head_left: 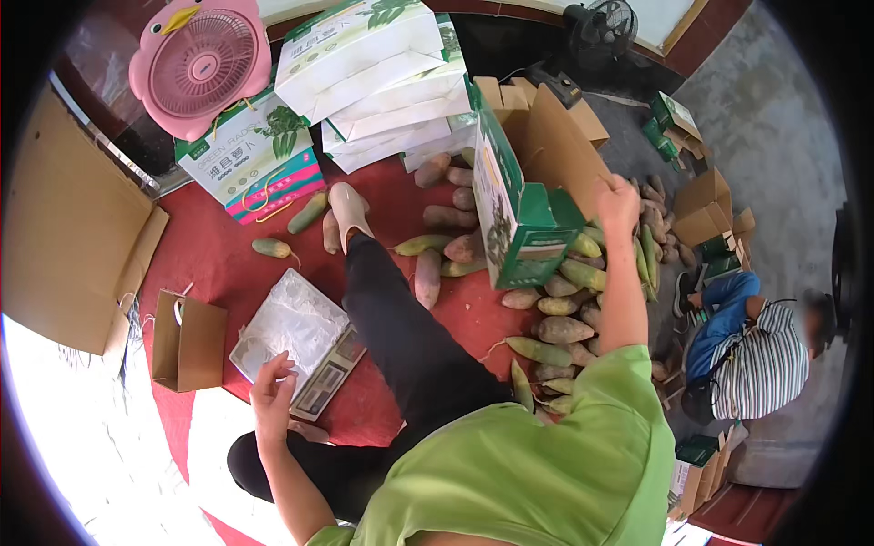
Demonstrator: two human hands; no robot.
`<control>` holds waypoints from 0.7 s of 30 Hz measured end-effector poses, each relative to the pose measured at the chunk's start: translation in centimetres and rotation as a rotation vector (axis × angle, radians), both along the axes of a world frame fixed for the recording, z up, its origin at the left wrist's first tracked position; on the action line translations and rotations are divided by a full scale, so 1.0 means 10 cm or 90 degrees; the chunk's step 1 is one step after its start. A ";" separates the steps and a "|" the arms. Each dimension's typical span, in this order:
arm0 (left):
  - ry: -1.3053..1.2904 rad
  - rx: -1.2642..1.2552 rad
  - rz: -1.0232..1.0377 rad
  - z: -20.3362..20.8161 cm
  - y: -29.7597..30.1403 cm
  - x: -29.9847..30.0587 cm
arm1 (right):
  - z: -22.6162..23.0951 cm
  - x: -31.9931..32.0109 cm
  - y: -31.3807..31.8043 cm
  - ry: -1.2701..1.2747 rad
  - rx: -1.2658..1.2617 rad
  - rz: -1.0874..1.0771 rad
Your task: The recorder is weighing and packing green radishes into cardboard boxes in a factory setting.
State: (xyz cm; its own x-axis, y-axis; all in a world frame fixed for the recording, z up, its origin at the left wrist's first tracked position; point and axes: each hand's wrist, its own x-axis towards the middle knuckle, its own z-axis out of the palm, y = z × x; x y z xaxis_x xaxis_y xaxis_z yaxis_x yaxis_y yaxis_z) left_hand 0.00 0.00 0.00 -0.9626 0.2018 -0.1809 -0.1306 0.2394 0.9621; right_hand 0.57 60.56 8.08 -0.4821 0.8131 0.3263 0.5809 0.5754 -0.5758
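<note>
Open carton: I see the green-and-white open carton (539,238) to the right of the outstretched leg (401,337), standing among the radishes (564,329), its brown inner wall facing up toward me; its bottom is out of sight, so I cannot tell whether it bears on the red mat (205,232) or on radishes
Right hand: I have the right hand (617,211) at the carton's right upper edge, fingers folded tight, seemingly pinching the cardboard there
Left hand: the left hand (273,396) is over the near left side of the scale (314,387), fingers half curled and loosely parted, with nothing I can make out in them; whether it touches the scale I cannot tell
Radishes: many lie near the carton's lower side and to its right, others to its left, past the raised foot
Step in hand: I judge it to be handling the carton one-handed by its edge, the left hand taking no part
Next move calls for: in my judgement, a firm hold and a level wrist, since a single-edge grip could let the carton swing or fold; a second hand would steady it, and the radishes around it leave little flat footing
</note>
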 end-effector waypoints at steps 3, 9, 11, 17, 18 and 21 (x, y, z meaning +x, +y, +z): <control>0.039 0.008 -0.009 0.01 -0.03 -0.06 | 0.45 0.09 -0.17 -0.018 0.063 0.000; 0.063 -0.015 -0.029 0.10 0.03 0.01 | 1.17 0.27 -0.26 -0.054 0.157 0.203; 0.068 -0.028 -0.010 0.12 0.01 0.04 | 1.36 0.19 -0.42 -0.051 0.106 0.265; 0.108 -0.020 -0.015 0.17 -0.04 0.08 | 1.73 -0.21 -0.81 -0.058 0.131 0.390; 0.107 -0.009 -0.013 0.17 -0.06 0.09 | 1.78 -0.30 -0.87 -0.036 0.114 0.422; 0.111 -0.024 -0.003 0.21 -0.10 0.12 | 1.95 -0.56 -1.28 0.053 0.125 0.505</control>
